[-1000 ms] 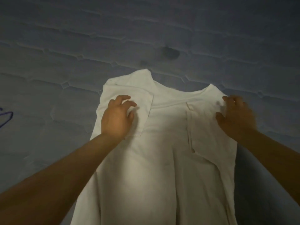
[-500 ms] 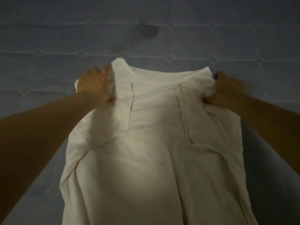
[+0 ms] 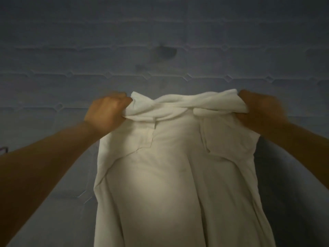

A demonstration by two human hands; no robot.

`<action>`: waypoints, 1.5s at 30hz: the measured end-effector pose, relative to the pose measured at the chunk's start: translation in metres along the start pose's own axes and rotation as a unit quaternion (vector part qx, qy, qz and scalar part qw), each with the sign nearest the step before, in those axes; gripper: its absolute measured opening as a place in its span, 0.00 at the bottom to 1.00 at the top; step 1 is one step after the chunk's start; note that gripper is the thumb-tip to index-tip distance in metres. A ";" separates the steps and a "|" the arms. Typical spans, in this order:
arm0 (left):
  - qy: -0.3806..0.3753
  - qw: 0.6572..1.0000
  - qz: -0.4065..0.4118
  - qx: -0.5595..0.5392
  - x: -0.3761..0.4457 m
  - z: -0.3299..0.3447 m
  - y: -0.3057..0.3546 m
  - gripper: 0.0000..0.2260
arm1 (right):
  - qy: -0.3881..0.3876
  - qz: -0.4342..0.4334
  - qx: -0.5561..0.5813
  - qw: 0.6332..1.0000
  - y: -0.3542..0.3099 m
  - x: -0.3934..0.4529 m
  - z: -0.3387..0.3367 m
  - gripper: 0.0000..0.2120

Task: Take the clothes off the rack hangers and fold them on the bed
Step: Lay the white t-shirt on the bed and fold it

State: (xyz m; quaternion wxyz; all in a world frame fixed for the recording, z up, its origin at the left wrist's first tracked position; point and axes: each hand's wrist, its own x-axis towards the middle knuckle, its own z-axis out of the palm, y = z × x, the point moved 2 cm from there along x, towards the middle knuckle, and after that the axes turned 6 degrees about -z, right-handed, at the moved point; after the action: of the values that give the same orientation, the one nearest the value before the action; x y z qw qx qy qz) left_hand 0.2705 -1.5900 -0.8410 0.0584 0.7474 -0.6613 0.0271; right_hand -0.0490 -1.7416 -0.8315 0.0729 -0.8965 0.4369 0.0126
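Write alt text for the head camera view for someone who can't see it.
Two bare hands, left hand and right hand, grip the top corners of a white shirt with sleeves folded inward, on a blue-grey quilted mattress. A dark stain marks the mattress beyond.

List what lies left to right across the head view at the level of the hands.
Bare mattress → left hand gripping one shoulder → bunched top edge of the white shirt → right hand gripping the other shoulder → mattress again.
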 end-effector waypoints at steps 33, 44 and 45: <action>-0.153 0.938 -0.308 -0.041 -0.317 0.014 0.104 0.10 | -0.012 -0.236 -0.061 0.970 -0.031 -0.285 0.090 0.10; -0.138 0.762 -0.581 -0.249 -0.410 0.030 0.130 0.19 | -0.154 0.348 0.287 0.879 -0.029 -0.407 0.132 0.17; -0.117 0.767 -0.579 -0.251 -0.412 0.034 0.131 0.19 | -0.154 0.358 0.291 0.874 -0.031 -0.412 0.137 0.20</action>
State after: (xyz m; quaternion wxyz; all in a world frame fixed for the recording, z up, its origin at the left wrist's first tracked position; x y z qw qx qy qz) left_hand 0.0878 -1.2039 -0.9160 0.1707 0.9444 -0.0877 -0.2669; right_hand -0.2739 -1.3815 -0.9276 0.3872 -0.6041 0.6949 0.0478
